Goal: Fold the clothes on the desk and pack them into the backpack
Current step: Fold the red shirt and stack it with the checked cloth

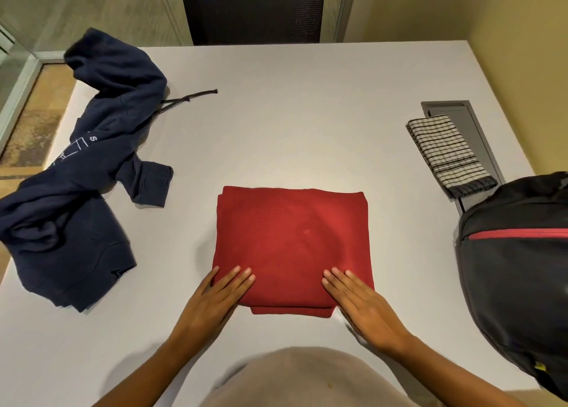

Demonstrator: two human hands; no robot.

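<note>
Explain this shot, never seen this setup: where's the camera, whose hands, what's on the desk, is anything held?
There is no robot here. A person wears one wide-angle camera on the head, looking forward and down, so this single picture shows their own arms reaching in from the bottom edge.

The left hand and right hand lie flat, fingers straight, on the near corners of a folded red garment. They press on it; nothing is gripped.

On the white desk there is also a crumpled navy hoodie at the left, not yet folded, and a folded checked cloth at the right, lying partly over a grey hatch in the desktop. The black backpack with a red stripe stands at the right edge.
</note>
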